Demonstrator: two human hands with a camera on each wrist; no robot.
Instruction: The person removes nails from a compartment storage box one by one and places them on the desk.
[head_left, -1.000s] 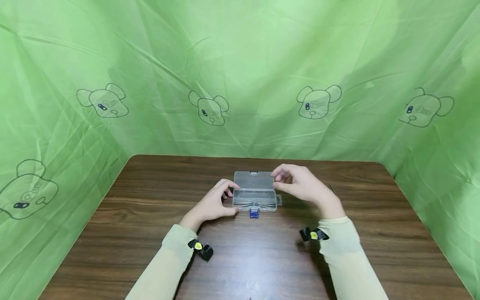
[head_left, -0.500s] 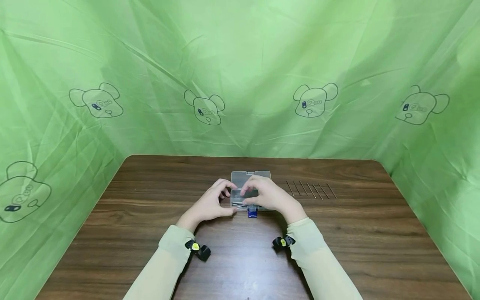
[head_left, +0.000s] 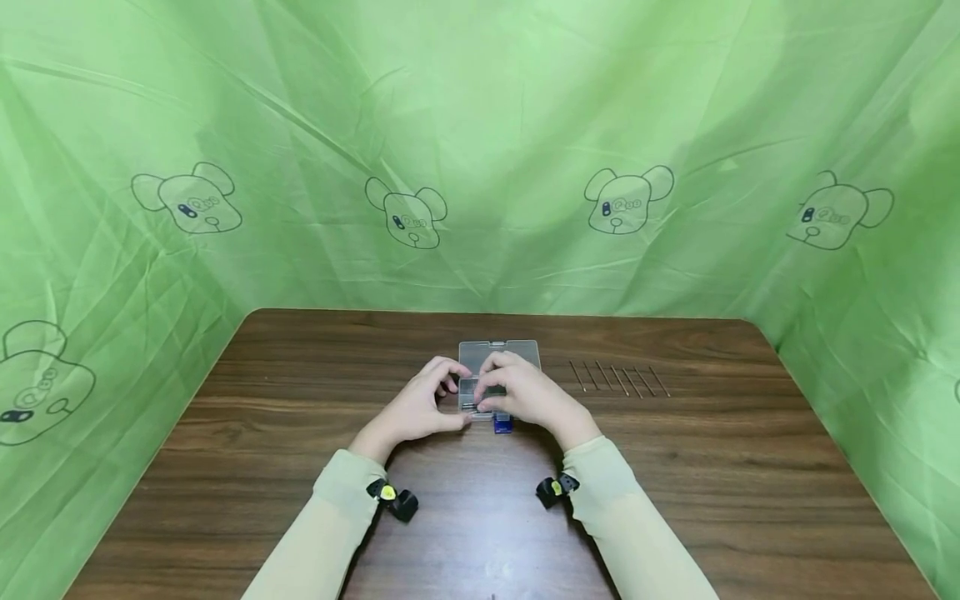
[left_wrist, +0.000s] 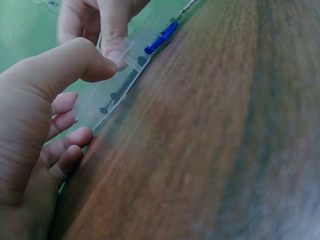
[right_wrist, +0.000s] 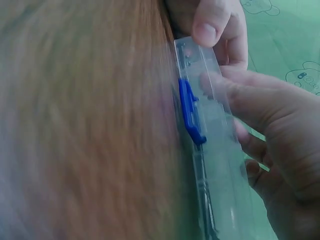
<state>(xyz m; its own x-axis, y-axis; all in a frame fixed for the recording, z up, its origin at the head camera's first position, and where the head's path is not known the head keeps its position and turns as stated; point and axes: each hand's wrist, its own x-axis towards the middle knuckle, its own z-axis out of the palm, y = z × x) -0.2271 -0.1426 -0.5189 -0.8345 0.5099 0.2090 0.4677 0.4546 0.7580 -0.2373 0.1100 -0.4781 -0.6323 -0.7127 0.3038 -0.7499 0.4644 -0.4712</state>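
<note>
A clear plastic box (head_left: 465, 393) stands on the table, its lid (head_left: 474, 353) tipped back and a blue clasp (head_left: 502, 426) at the front. My left hand (head_left: 416, 408) grips the box's left end, with the thumb at the front and the fingers behind. My right hand (head_left: 531, 393) dips thumb and fingertips into the box; what may be between them is hidden. Several dark nails (left_wrist: 130, 80) lie along the box's front wall in the left wrist view. Close to the right of the box, several more nails (head_left: 613, 379) are laid out side by side.
The brown wooden table (head_left: 675, 483) has its far edge behind the box. A green cloth (head_left: 480, 125) printed with mouse-like heads hangs round the back and sides. Black wrist cameras (head_left: 553, 492) sit low over the tabletop.
My right hand has come left from beside the lid into the box, uncovering the row of nails. My left hand keeps its grip on the box. The view has shifted slightly.
</note>
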